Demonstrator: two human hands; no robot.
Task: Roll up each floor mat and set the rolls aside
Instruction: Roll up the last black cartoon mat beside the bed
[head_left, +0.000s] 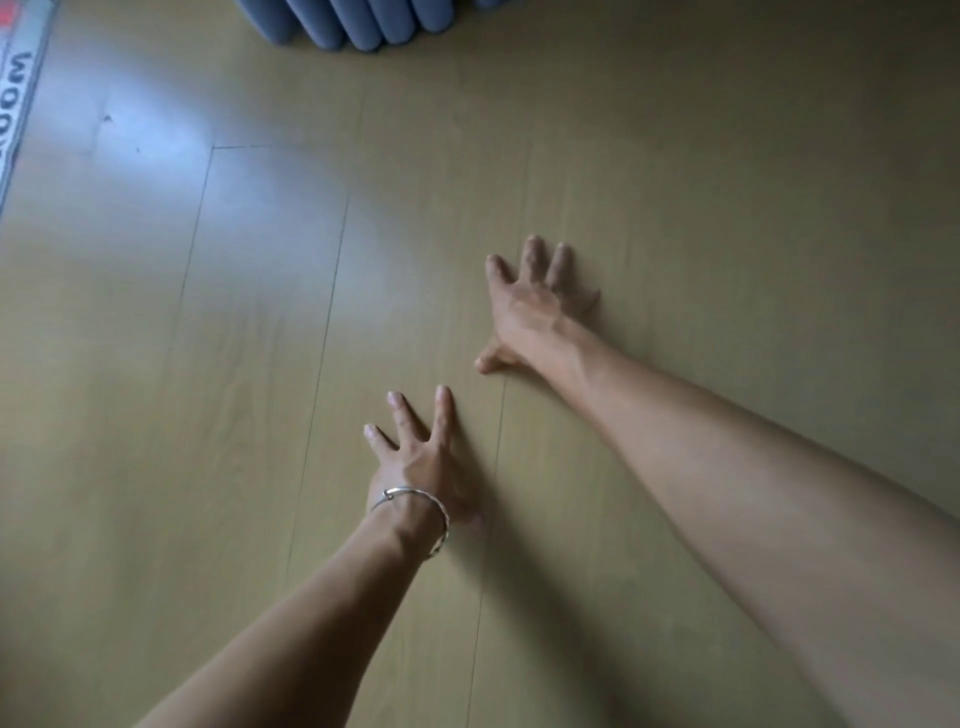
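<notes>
Both of my hands lie spread on the bare wood-look floor (675, 156). My left hand (421, 457), with a silver bangle at the wrist, presses flat near the middle, fingers straight and apart. My right hand (535, 306) reaches farther ahead, fingers splayed and fingertips touching the floor. Neither hand holds anything. A grey-blue ribbed mat (358, 21) sits at the top edge, cut off by the frame; I cannot tell whether it is rolled or folded. A flat mat with black lettering and a pale border (21, 104) shows at the far left edge.
Plank seams run across the floor, and a bright patch of light lies at the left centre. Open floor stretches between my hands and the grey-blue mat.
</notes>
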